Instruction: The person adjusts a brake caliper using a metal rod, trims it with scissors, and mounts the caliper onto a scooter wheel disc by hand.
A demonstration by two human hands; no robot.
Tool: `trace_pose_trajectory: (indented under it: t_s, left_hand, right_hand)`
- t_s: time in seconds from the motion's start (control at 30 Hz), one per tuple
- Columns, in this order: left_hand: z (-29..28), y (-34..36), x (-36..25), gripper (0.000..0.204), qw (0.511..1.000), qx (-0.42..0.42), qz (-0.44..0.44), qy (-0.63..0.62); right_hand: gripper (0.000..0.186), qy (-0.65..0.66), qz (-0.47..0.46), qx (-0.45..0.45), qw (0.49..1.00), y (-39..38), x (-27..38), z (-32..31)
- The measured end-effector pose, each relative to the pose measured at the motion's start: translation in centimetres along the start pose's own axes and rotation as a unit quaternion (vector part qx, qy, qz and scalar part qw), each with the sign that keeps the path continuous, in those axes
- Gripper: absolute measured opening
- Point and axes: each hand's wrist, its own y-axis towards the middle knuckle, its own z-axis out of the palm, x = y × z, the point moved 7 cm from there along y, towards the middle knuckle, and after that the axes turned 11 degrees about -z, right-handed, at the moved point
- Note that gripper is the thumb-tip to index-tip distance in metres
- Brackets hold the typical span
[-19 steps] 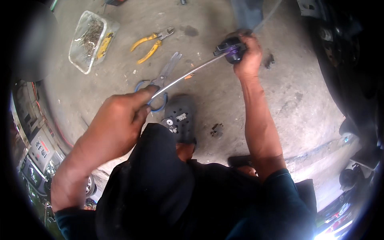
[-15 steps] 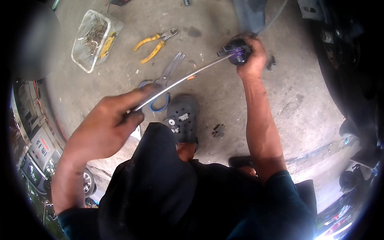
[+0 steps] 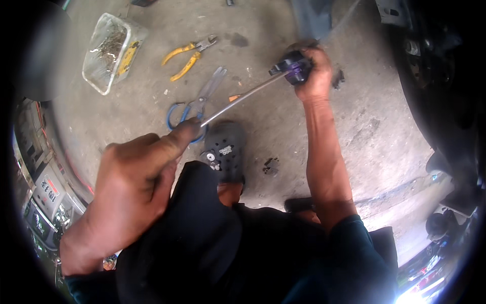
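A long thin metal rod [image 3: 243,99] slants between my hands. My left hand [image 3: 136,177] is closed around its near end, forefinger stretched along it; whatever sits inside the palm is hidden. At the far end, the rod meets a black part with a purple section [image 3: 295,71]. My right hand [image 3: 315,76] grips that part from its right side, and blur hides its finer shape. Blue-handled snips [image 3: 210,83] lie on the floor just beyond my left fingertips, their handles partly covered by the hand.
Yellow-handled cutting pliers [image 3: 191,55] and a clear plastic tub [image 3: 104,83] with small metal bits lie on the concrete floor at far left. A bluish-grey object [image 3: 312,20] stands beyond my right hand. Dark machinery [image 3: 435,86] lines the right. My dark clog [image 3: 227,152] is below.
My left hand has shifted along the rod toward its far end, forefinger now straighter. The rod and black part stay joined in view. The whole view has moved slightly.
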Motion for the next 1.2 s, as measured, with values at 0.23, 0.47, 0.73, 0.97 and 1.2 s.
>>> trace_pose_trajectory:
  t_s: [0.23,0.47,0.73,0.97,1.2]
  left_hand:
    - [-0.3,0.2,-2.0,0.049,0.997,-0.03,0.052,0.055]
    - [-0.6,0.8,-4.0,0.051,0.989,-0.03,0.078,0.118]
    - [-3.0,2.4,-8.8,0.026,0.948,-0.168,0.203,0.178]
    - [-6.1,3.2,-15.2,0.015,0.903,-0.234,0.35,-0.089]
    - [-2.2,4.9,-21.0,0.011,0.914,-0.113,0.355,-0.159]
  right_hand:
    - [0.018,0.091,0.049,-0.03,0.994,-0.1,-0.1,0.1]
    - [0.017,0.108,0.07,-0.028,0.991,-0.3,0.2,0.3]
    - [0.019,0.152,0.099,-0.047,0.982,0.9,-0.2,-1.0]
    - [0.024,-0.065,0.01,-0.072,0.995,1.2,-0.4,-5.6]
    - [0.024,-0.123,-0.033,-0.076,0.989,-0.7,2.0,-8.2]
